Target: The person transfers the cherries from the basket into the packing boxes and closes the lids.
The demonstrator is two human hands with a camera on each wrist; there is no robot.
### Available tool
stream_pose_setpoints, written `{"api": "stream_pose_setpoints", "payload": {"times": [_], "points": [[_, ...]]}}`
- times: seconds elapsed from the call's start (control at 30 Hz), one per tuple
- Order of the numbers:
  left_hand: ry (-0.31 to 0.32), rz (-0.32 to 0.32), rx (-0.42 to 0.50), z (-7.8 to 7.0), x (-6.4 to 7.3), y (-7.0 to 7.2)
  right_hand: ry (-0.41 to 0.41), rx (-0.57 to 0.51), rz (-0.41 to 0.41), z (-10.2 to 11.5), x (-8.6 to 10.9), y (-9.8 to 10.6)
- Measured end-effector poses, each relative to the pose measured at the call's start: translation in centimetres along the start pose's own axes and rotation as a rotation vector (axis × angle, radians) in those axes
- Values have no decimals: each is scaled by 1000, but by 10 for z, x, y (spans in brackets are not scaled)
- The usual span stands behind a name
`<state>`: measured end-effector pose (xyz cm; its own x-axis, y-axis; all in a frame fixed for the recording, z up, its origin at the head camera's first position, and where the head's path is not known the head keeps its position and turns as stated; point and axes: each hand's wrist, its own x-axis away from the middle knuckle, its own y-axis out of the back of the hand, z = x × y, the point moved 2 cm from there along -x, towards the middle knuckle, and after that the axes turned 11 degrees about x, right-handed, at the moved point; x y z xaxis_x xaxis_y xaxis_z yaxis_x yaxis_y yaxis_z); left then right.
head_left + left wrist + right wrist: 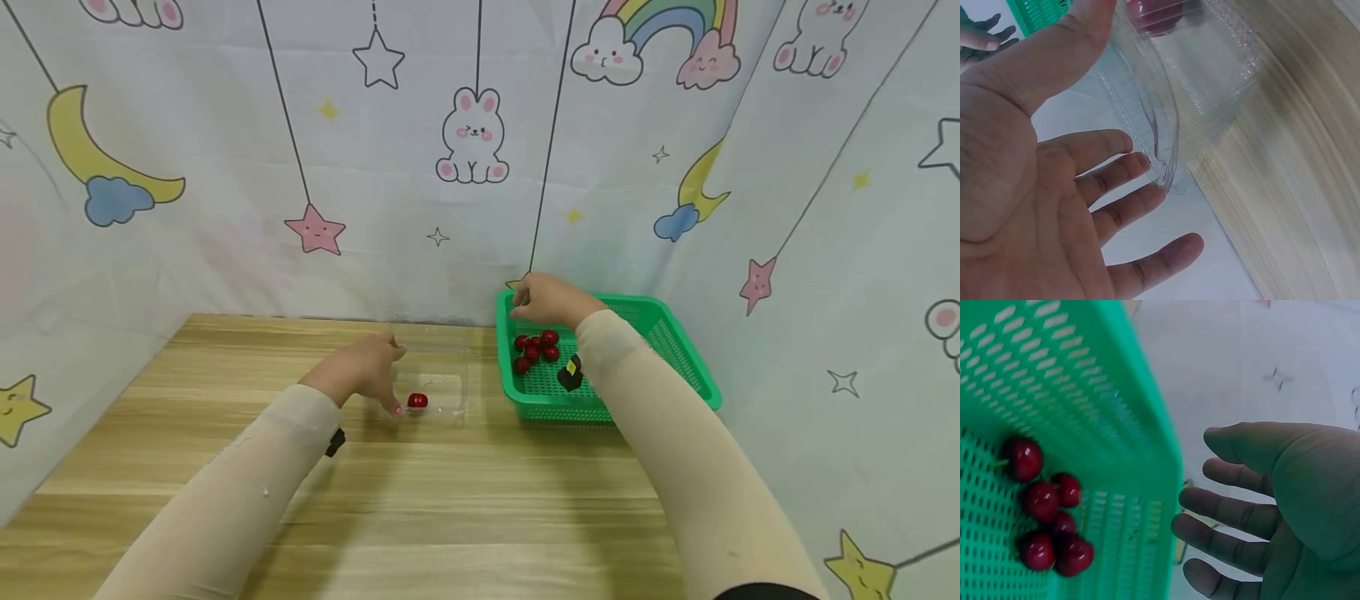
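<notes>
The person's left arm (240, 492) stretched from near left, the left hand (363, 367) with fingers (1125, 211) spread; the right arm (682, 458) extended farther, the right hand (553, 300) raised, fingers loosely straight.

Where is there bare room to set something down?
Bare: the table between the sleeves, before the clear container and green basket; also outside the left sleeve. Crowded: basket's left end, with cherries; container, beside the left hand.
</notes>
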<state>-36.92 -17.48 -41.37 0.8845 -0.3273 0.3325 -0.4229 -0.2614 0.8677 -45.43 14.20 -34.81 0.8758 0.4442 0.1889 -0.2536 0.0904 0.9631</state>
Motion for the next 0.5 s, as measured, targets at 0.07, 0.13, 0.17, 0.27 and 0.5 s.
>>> {"api": "stream_pose_setpoints", "payload": {"times": [0.07,0.13,0.17,0.27,0.5], "points": [[-2,-2,-5,-1,1,0,-26,-3,6,-14,-4,-3],[1,-3,1,-1,1,0,-43,13,16,-25,-8,-8],[2,-4,3,-1,1,0,-51,24,26,-30,-10,-10],[7,-5,14,-2,1,0,-77,58,65,-41,-14,-18],[17,-8,28,-1,2,-1,-134,60,139,-51,-19,-31]]}}
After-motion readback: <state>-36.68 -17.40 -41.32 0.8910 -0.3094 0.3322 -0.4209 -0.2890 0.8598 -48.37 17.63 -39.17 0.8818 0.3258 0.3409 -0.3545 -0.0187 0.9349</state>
